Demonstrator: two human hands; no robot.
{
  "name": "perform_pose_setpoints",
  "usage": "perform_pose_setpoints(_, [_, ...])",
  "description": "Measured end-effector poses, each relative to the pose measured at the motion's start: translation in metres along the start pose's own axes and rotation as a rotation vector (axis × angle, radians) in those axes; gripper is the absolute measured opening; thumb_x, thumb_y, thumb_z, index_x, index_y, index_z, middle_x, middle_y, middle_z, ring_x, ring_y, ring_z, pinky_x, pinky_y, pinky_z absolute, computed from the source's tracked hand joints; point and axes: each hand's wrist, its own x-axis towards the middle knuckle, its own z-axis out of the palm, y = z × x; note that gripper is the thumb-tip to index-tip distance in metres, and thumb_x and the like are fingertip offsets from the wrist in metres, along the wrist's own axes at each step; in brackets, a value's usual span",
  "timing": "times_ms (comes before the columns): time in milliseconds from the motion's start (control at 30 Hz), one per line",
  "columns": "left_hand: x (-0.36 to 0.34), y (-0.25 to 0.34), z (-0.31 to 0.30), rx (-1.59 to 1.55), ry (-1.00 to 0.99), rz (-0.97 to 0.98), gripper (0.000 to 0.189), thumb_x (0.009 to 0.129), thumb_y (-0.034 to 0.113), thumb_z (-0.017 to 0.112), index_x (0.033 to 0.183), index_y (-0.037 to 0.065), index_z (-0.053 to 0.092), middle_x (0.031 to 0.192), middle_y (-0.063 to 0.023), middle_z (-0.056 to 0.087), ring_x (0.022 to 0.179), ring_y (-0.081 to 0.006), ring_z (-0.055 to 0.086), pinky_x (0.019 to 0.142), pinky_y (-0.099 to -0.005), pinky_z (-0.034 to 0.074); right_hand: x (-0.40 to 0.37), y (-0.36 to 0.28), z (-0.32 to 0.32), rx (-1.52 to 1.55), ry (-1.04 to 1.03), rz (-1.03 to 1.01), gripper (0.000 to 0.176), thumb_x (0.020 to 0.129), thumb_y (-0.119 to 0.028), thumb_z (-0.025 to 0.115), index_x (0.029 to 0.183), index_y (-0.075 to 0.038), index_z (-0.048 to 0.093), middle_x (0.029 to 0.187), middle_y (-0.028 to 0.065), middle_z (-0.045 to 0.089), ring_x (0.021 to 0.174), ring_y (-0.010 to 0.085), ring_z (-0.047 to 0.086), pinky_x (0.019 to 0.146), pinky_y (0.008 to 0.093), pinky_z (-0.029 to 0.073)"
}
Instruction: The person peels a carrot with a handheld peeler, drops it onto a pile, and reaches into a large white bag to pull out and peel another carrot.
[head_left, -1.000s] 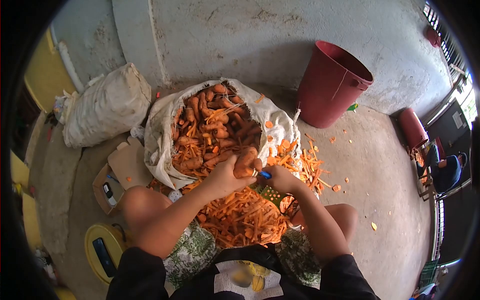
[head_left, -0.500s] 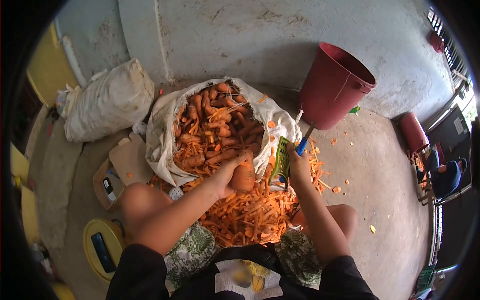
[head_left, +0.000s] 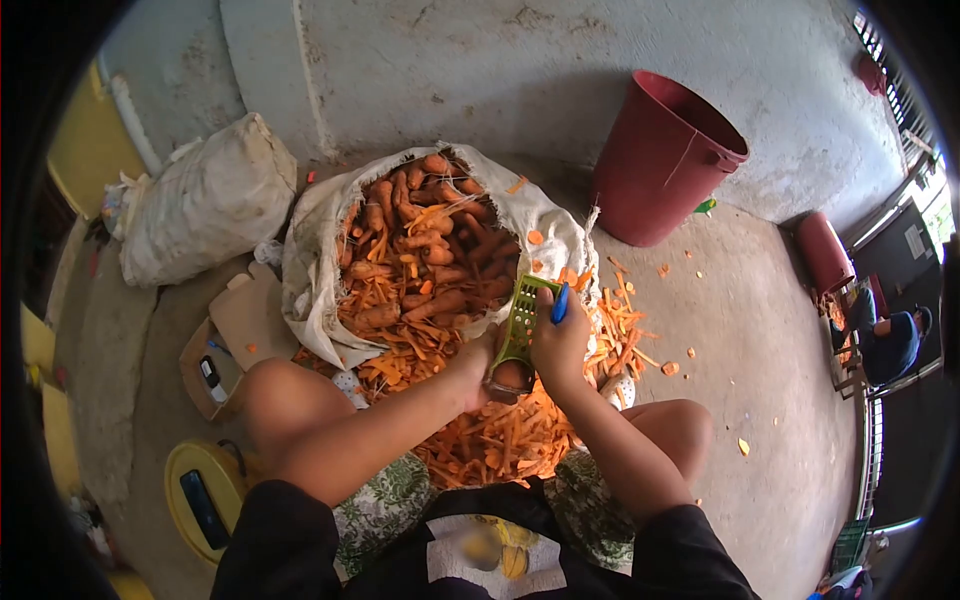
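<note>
My left hand point(head_left: 474, 365) is closed around a thick carrot point(head_left: 513, 376), mostly hidden by the peeler and my fingers. In my right hand point(head_left: 562, 342) are a green peeler point(head_left: 521, 318), its head against the carrot, and a blue-handled tool point(head_left: 561, 303). Just beyond my hands lies an open white sack point(head_left: 312, 262) full of carrots point(head_left: 436, 255) and peelings. A heap of orange peelings point(head_left: 497, 440) lies between my legs.
Behind the sack on the right stands a red bucket point(head_left: 655, 165). A stuffed white sack point(head_left: 212, 200), a cardboard box point(head_left: 262, 318) and a yellow lid with a phone point(head_left: 230, 482) are at the left. Another person point(head_left: 893, 345) sits far right.
My right hand has moved left and nearer to me, bringing the peeler onto the carrot. Beforehand the peeler was apart from it. The whole view has shifted slightly.
</note>
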Motion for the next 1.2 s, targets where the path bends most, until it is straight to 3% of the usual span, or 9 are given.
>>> perform_pose_setpoints(200, [-0.021,-0.007,0.020,0.383,-0.114,-0.185,0.047,0.089,0.047,0.030,0.109,0.006,0.044,0.094,-0.0088,0.054,0.080,-0.0191,0.058,0.065,-0.0347,0.052,0.067,0.070,-0.020,-0.176,0.345,0.083,0.026,0.086,-0.023,0.047,0.077,0.001,0.051,0.057,0.0165,0.052,0.048,0.0283,0.049,0.049,0.0388,0.037])
perform_pose_setpoints(333, [-0.034,0.008,0.028,0.341,-0.189,-0.153,0.049,0.087,0.048,0.034,0.111,0.006,0.043,0.093,-0.0101,0.054,0.082,-0.0226,0.059,0.064,-0.0385,0.052,0.081,0.074,-0.038,0.214,0.319,0.378,0.025,0.086,-0.022,0.048,0.074,0.000,0.050,0.052,0.0051,0.048,0.045,0.0144,0.044,0.045,0.0316,0.034])
perform_pose_setpoints(533, [0.002,0.004,-0.010,0.168,-0.188,0.006,0.044,0.088,0.045,0.035,0.109,0.007,0.045,0.090,-0.0101,0.058,0.083,-0.0224,0.059,0.065,-0.0415,0.052,0.016,0.003,-0.015,0.423,-0.024,0.233,0.026,0.088,-0.024,0.046,0.074,-0.002,0.049,0.054,0.0003,0.046,0.047,0.0096,0.041,0.043,0.0269,0.033])
perform_pose_setpoints(767, [-0.015,0.001,0.008,0.270,-0.024,0.009,0.032,0.089,0.029,0.036,0.102,0.003,0.048,0.087,-0.0096,0.058,0.075,-0.0200,0.060,0.062,-0.0333,0.052,-0.003,-0.004,-0.006,-0.046,0.024,-0.092,0.024,0.086,-0.022,0.048,0.075,0.000,0.047,0.054,0.0148,0.048,0.047,0.0256,0.049,0.046,0.0373,0.038])
perform_pose_setpoints(867, [-0.029,0.000,0.018,0.523,-0.110,-0.115,0.041,0.091,0.037,0.031,0.102,0.001,0.047,0.084,-0.0101,0.058,0.076,-0.0206,0.060,0.061,-0.0340,0.052,0.042,0.023,-0.019,0.045,0.106,0.251,0.028,0.086,-0.023,0.048,0.077,0.003,0.054,0.055,0.0174,0.052,0.046,0.0285,0.051,0.046,0.0389,0.038])
perform_pose_setpoints(933, [-0.031,-0.001,0.019,0.681,-0.176,-0.135,0.048,0.091,0.043,0.027,0.105,0.000,0.045,0.089,-0.0125,0.058,0.076,-0.0217,0.060,0.062,-0.0346,0.052,0.074,0.092,-0.021,-0.131,0.208,0.247,0.027,0.085,-0.021,0.047,0.074,0.002,0.054,0.053,0.0098,0.053,0.044,0.0188,0.049,0.043,0.0347,0.036])
perform_pose_setpoints(967, [-0.035,0.002,0.024,0.552,-0.151,-0.135,0.048,0.090,0.043,0.029,0.107,0.002,0.044,0.092,-0.0134,0.057,0.077,-0.0224,0.060,0.063,-0.0354,0.052,0.079,0.091,-0.026,0.105,0.247,0.532,0.026,0.086,-0.019,0.046,0.072,0.001,0.053,0.054,0.0052,0.051,0.043,0.0140,0.045,0.042,0.0331,0.035])
perform_pose_setpoints(1100, [-0.028,0.014,0.013,0.290,-0.118,-0.106,0.047,0.087,0.045,0.036,0.112,0.006,0.042,0.097,-0.0120,0.055,0.079,-0.0239,0.060,0.065,-0.0369,0.053,0.060,0.030,-0.034,0.456,0.145,0.491,0.025,0.088,-0.020,0.045,0.076,-0.001,0.054,0.053,0.0005,0.045,0.045,0.0087,0.040,0.043,0.0273,0.034])
perform_pose_setpoints(1200, [-0.021,0.010,0.014,0.169,-0.027,-0.015,0.043,0.088,0.042,0.037,0.109,0.006,0.044,0.091,-0.0092,0.055,0.074,-0.0226,0.060,0.062,-0.0351,0.053,0.019,-0.003,-0.018,0.287,-0.044,0.282,0.024,0.088,-0.023,0.044,0.082,-0.002,0.054,0.054,0.0027,0.047,0.047,0.0099,0.041,0.043,0.0273,0.033])
